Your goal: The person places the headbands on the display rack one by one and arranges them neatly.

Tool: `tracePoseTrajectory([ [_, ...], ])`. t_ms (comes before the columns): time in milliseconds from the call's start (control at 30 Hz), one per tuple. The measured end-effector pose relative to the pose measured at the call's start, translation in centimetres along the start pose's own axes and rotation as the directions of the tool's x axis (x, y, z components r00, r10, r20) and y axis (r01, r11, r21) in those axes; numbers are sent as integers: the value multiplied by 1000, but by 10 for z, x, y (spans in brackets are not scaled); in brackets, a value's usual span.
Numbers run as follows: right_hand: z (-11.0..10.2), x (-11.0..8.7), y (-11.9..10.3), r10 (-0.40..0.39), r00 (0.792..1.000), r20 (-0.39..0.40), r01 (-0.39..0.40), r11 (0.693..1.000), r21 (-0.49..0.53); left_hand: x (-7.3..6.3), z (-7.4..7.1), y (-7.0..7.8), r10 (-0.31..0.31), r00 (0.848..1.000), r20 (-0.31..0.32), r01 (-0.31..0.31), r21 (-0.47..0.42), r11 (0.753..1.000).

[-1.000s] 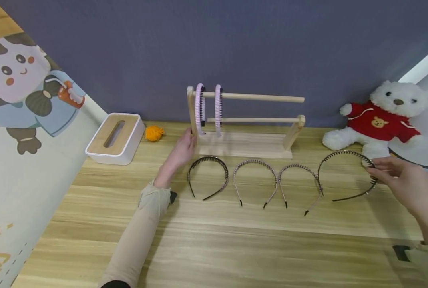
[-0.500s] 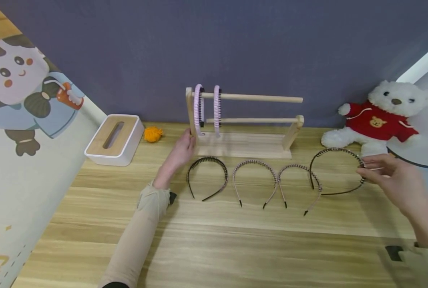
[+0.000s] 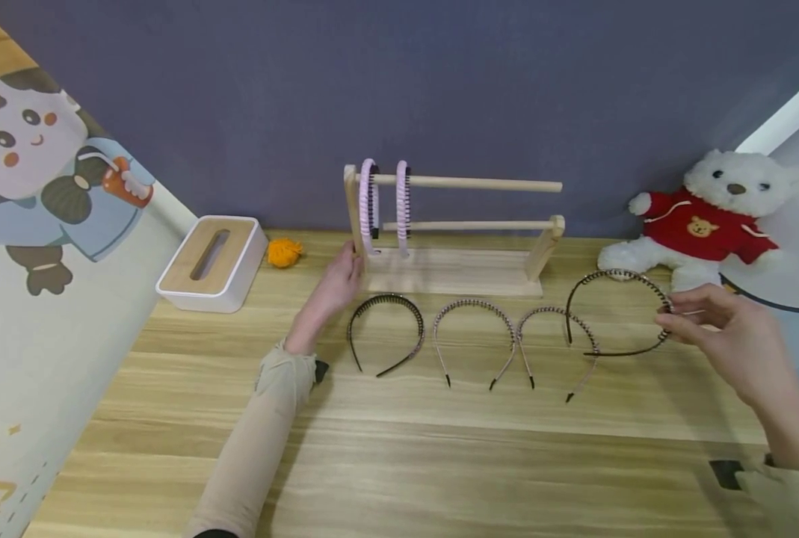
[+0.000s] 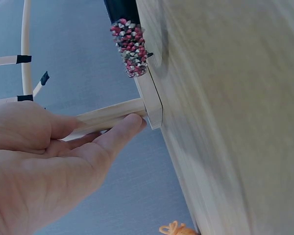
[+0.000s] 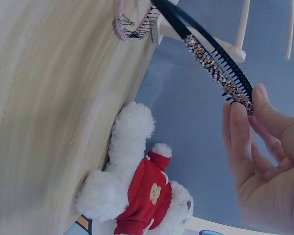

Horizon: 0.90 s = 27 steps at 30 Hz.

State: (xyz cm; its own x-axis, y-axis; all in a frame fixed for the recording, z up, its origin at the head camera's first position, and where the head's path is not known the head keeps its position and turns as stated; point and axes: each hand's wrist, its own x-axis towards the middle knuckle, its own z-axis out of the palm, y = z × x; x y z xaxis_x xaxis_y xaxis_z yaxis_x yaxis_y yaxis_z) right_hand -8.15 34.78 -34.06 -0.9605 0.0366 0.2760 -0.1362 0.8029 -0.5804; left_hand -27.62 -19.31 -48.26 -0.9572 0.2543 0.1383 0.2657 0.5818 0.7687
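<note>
At the right, my right hand (image 3: 735, 336) pinches a dark toothed headband (image 3: 621, 273) by its side, between thumb and fingers. In the right wrist view, sparkling stones cover part of this headband (image 5: 213, 66). It overlaps the rightmost headband on the table in the head view. My left hand (image 3: 337, 282) grips the left upright (image 4: 103, 115) of a wooden rack (image 3: 466, 280) low down. Two lilac-wrapped headbands (image 3: 402, 205) hang at the left of its upper rod. Before the rack lie a black headband (image 3: 389, 297) and two pinkish ones (image 3: 473, 302).
A white tissue box (image 3: 234, 288) with a wooden lid and an orange yarn ball (image 3: 284, 252) stand left of the rack. A white teddy bear (image 3: 735, 183) in a red hoodie sits at the back right, against the wall (image 3: 480, 82).
My right hand has carried the dark headband leftward and slightly back, over the right end of the table row. The left hand keeps its grip on the rack's upright.
</note>
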Motion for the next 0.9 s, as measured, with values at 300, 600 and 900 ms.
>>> tracePoseTrajectory([
  [300, 3, -1, -11, -22, 999, -33, 23, 999, 36, 2, 2, -8, -13, 1000, 1, 13, 17, 1000],
  [600, 4, -3, -21, -49, 998, -43, 52, 996, 68, 4, 4, -12, -7, 1000, -4, 7, 25, 1000],
  [900, 4, -1, -35, -47, 996, -76, 56, 991, 122, -8, -7, 25, -19, 1000, 11, 19, 17, 1000],
])
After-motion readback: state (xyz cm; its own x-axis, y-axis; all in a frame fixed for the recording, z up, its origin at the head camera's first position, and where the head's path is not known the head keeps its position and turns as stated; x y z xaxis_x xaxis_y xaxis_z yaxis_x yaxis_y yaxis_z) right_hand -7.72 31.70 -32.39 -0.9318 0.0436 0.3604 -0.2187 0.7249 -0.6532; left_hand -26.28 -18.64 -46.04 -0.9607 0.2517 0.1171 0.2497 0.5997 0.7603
